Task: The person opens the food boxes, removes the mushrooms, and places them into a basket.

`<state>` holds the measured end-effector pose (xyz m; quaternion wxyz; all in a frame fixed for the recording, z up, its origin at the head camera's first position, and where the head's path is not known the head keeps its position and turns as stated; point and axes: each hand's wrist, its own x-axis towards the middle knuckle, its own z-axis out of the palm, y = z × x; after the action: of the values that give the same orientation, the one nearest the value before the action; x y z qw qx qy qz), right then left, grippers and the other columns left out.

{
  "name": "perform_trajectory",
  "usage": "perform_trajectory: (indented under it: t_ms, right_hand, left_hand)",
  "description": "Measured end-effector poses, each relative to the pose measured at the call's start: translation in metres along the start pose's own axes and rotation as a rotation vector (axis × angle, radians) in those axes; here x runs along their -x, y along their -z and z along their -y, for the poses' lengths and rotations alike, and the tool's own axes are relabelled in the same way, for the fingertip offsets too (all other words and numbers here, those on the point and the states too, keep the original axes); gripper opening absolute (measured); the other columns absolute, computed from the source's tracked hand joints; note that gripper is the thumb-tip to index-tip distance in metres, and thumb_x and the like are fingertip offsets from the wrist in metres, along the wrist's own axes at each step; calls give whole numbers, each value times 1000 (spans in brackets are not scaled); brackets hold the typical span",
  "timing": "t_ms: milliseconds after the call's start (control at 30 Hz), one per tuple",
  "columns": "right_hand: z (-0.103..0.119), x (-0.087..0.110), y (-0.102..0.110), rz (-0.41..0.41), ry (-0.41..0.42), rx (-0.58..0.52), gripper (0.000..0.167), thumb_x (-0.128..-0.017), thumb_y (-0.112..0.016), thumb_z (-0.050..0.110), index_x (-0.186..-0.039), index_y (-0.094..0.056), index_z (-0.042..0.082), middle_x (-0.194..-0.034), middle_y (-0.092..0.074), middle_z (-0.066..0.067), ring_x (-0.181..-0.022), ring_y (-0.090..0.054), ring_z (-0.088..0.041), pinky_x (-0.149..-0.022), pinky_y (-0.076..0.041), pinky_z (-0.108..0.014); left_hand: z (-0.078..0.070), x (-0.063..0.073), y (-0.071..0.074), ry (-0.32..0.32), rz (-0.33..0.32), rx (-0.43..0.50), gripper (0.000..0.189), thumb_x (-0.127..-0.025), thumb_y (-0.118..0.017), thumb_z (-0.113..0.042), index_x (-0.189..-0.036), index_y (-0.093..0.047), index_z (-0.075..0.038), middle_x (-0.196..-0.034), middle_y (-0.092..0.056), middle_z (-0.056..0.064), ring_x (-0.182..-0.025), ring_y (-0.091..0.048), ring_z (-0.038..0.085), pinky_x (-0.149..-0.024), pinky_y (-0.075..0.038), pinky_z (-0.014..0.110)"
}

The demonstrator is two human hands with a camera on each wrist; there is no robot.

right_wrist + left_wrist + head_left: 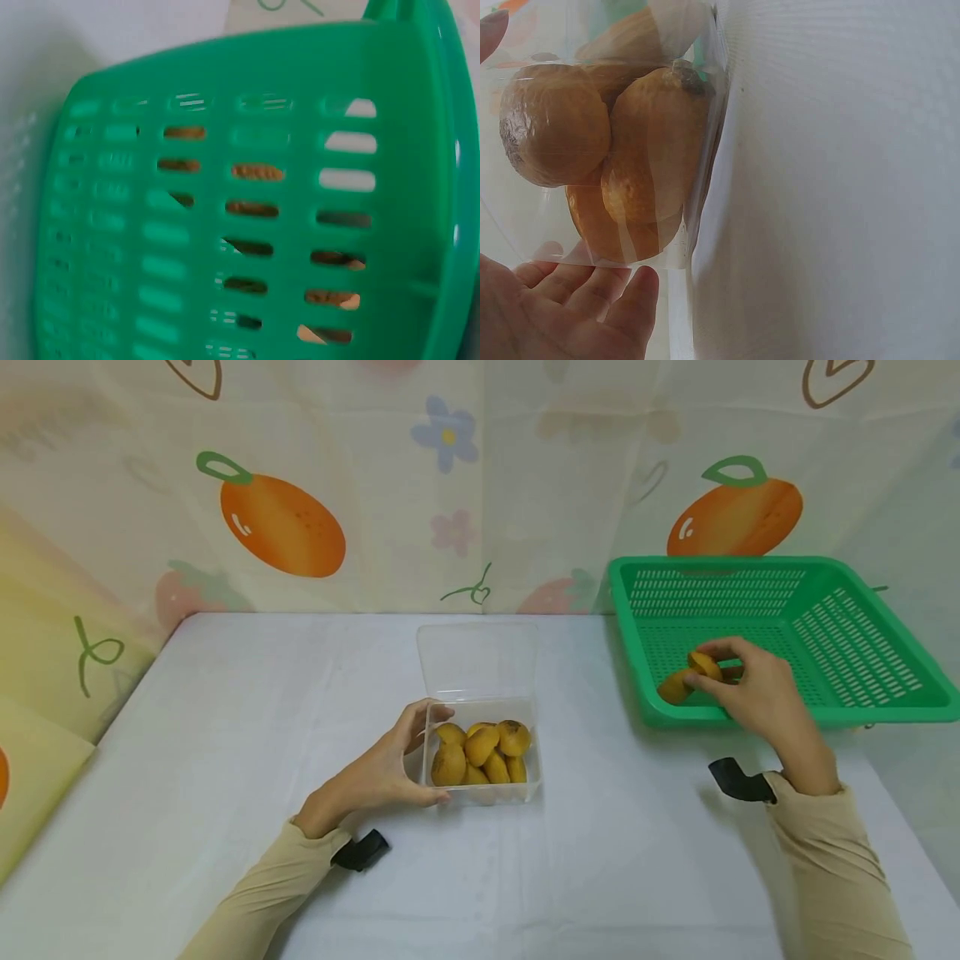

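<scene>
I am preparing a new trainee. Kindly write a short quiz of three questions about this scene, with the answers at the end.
1. True or false: the lid of the clear box is open.
2. Which hand pinches a yellow-brown piece? A) left B) right C) neither
3. Fill in: In the head view, the green ____ stands to the right of the clear box.

Key: 1. True. 2. B, the right hand. 3. Basket.

Fruit-print backdrop (525, 485) behind white table (480, 868)
</scene>
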<state>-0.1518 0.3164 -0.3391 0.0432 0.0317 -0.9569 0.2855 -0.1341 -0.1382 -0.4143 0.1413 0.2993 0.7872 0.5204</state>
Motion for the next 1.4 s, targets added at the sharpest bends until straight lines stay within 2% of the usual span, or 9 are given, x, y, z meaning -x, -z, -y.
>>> perform_trajectory:
  t_ms: [100, 233, 367, 500, 833, 1067, 1233, 1400]
  right_hand:
    - [-3, -5, 3, 75, -4, 15, 46, -94, -69, 30, -128, -58, 1, -123, -62, -25, -106, -63, -47, -72, -57, -34]
    - [-8, -13, 7, 175, -13, 32, 49, -95, -67, 33, -130, -56, 0, -125, -59, -28, -110, -61, -49, -79, -57, -50]
    - [-12, -21, 11, 257, -33, 43, 51, -96, -65, 34, -133, -54, 0, -129, -56, -28, -115, -59, -51, -80, -57, -49]
    - [-17, -27, 13, 305, -34, 56, 52, -97, -65, 30, -135, -52, -2, -132, -54, -30, -117, -57, -52, -83, -56, -51]
    - [-26, -38, 15, 378, -26, 87, 52, -100, -60, 23, -140, -45, -5, -134, -50, -33, -120, -51, -55, -92, -51, -60]
    - [-29, -45, 13, 434, 38, 93, 46, -100, -58, 12, -139, -44, -8, -135, -45, -39, -123, -44, -54, -94, -45, -64]
    - [-31, -46, 11, 468, 38, 97, 51, -100, -58, 14, -142, -40, -9, -135, -45, -41, -122, -46, -58, -95, -46, -65]
    - [-30, -46, 11, 462, 37, 69, 55, -101, -58, 16, -144, -37, -8, -137, -45, -40, -123, -47, -60, -97, -47, -65]
  left_hand:
    - [0, 0, 0, 5, -1, 2, 102, -71, -89, -13, -147, -22, -7, -151, -36, 18, -145, -34, 33, -120, -26, 56]
    - [1, 1, 0, 18, 1, -6, 100, -71, -89, -13, -147, -23, -10, -151, -35, 16, -145, -34, 31, -121, -26, 55]
    - [2, 0, -1, 12, 2, -16, 99, -71, -88, -13, -146, -24, -11, -151, -35, 15, -145, -34, 31, -121, -26, 55]
    - [2, 0, -2, 5, 4, -24, 98, -72, -88, -13, -146, -24, -12, -151, -35, 14, -145, -34, 30, -122, -26, 53]
    - [-1, -3, -2, 32, -3, -2, 101, -75, -86, -15, -151, -20, -13, -155, -32, 16, -147, -32, 32, -121, -24, 57]
    - [0, -5, -1, 28, -9, 3, 103, -76, -85, -14, -154, -17, -15, -158, -30, 16, -148, -31, 33, -121, -25, 57]
    - [1, -5, -2, 30, -9, 6, 104, -76, -85, -13, -154, -17, -18, -159, -29, 15, -148, -31, 33, -121, -25, 57]
    - [1, -4, -2, 37, -13, 9, 104, -76, -85, -14, -154, -18, -17, -159, -30, 15, -148, -31, 32, -121, -25, 57]
